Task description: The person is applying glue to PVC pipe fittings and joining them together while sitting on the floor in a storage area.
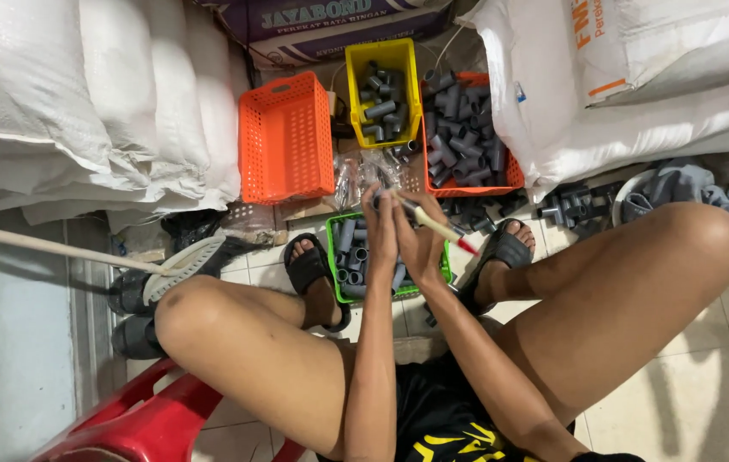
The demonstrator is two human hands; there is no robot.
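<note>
Person sits on red stool (138, 419), knees apart, both hands raised together over green basket (333, 224) on tiled floor (689, 385). Left hand (380, 229): fingers closed round a small grey pipe fitting (379, 198), mostly hidden in the grip, held just above the green basket. Right hand (420, 239) touches the left, fingers clamped on a cream-handled brush (434, 226) w/ red tip pointing down-right; other end sits at the fitting. Clear plastic bag (364, 171) just beyond the fingertips.

Green basket holds grey pipe pieces, sits between the two feet in black sandals (309, 265). Behind it, in a row: empty-looking orange basket (286, 137) at left, yellow basket (381, 60) w/ grey fittings in the middle, another orange basket (510, 175) at right heaped w/ grey fittings. More dark fittings loose on floor (569, 210) right of that, near grey cloth (672, 184). White sacks (99, 94) stacked left, more sacks right (638, 94). Long pale stick (39, 245) runs in from left edge to a brush head by the left knee.
</note>
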